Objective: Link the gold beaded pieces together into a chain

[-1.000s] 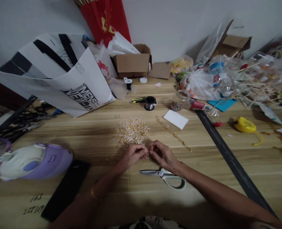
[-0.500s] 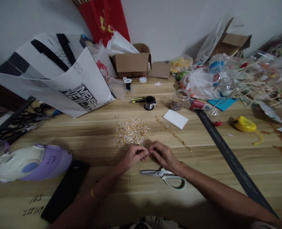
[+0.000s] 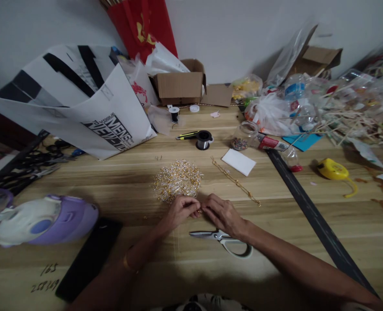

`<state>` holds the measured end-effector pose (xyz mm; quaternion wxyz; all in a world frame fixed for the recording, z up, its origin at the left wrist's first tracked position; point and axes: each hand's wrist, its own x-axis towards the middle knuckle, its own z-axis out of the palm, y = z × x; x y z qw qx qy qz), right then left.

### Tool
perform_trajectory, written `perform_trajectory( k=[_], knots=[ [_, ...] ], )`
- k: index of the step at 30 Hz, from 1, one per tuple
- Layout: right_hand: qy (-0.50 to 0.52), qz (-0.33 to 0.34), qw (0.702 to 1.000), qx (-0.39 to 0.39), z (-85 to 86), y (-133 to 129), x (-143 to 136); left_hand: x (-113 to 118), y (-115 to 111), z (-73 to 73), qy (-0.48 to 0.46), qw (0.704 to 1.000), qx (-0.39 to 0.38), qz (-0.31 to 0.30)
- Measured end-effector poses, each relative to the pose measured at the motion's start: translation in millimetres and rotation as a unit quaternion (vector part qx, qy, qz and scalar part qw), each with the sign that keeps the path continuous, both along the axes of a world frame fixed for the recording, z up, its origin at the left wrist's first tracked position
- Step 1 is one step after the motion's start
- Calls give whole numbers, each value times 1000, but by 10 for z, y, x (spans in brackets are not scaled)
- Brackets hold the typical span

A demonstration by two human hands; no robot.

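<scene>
My left hand [image 3: 182, 211] and my right hand [image 3: 222, 212] meet tip to tip over the wooden table. Both are closed in a pinch; a small gold-coloured speck shows at the fingertips, too tiny to name. Just beyond my left hand lies a heap of small gold and clear beaded pieces [image 3: 177, 179]. Faint thin lines, like thread, run on the wood below that hand. Scissors with white handles [image 3: 222, 239] lie close to my right wrist, on its near side. Further out, a gold chain [image 3: 235, 180] is stretched slantwise beside a white folded paper [image 3: 238, 162].
Behind the heap stand a wire spool [image 3: 203, 140], a cutter knife [image 3: 187, 135] and a black thread spool [image 3: 174, 114]. A jar of beads [image 3: 244, 136] and a yellow tape measure [image 3: 332, 169] are to the right. Leftward lie a purple-white bottle [image 3: 49, 221] and a black phone-like slab [image 3: 89, 261].
My right hand's fingers have shifted slightly and lowered a little against the left fingertips. Everything on the table keeps its place.
</scene>
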<state>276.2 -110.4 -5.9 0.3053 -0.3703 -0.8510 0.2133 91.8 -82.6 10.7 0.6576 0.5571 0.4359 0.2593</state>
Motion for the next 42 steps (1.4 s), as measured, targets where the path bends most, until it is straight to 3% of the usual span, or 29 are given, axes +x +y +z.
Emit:
perform_trajectory(
  k=[8, 15, 18, 22, 27, 36, 42],
  knots=[
    [-18, -6, 1000, -2, 14, -9, 2, 10, -3, -12, -14, 1000, -19, 19],
    [29, 7, 999, -40, 28, -7, -2, 21, -14, 15, -17, 999, -20, 28],
    [101, -9, 991, -92, 53, 3, -13, 19, -18, 29, -18, 999, -14, 30],
    [186, -63, 955, -220, 61, 33, -28, 15, -26, 44, -5, 1000, 3, 26],
    [207, -51, 929, -302, 29, 56, -44, 21, -30, 36, 6, 998, 50, 25],
    [195, -60, 928, -313, 26, 76, -49, 48, -72, -57, 83, 975, 204, 34],
    [203, -75, 921, -325, 32, 68, -59, 57, -101, -79, 113, 967, 225, 37]
  ],
)
